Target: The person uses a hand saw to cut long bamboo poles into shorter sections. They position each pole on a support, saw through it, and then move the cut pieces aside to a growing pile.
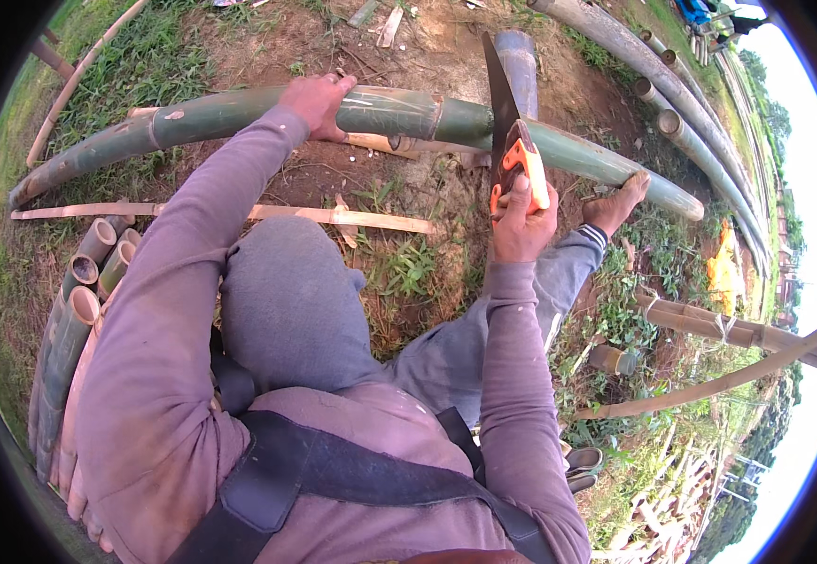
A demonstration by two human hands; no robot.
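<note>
A long green bamboo pole (389, 111) lies across the ground in front of me. My left hand (317, 105) is clasped over it left of the middle, thumb down the near side. In my right hand (524, 221) is the orange handle of a handsaw (519, 164). Its dark blade (500, 89) points away from me and crosses the pole right of the middle; whether the teeth touch the bamboo I cannot tell. Farther right, my bare foot (618, 205) presses against the pole near its right end. Under the pole lies another bamboo piece (518, 61), its far end showing.
A split bamboo strip (371, 220) lies between me and the pole. Cut bamboo lengths (75, 320) are stacked at my left. Long bamboo poles (653, 70) lie at the far right. Nearer on the right are a tied bamboo rail (709, 324) and a short bamboo stub (612, 359).
</note>
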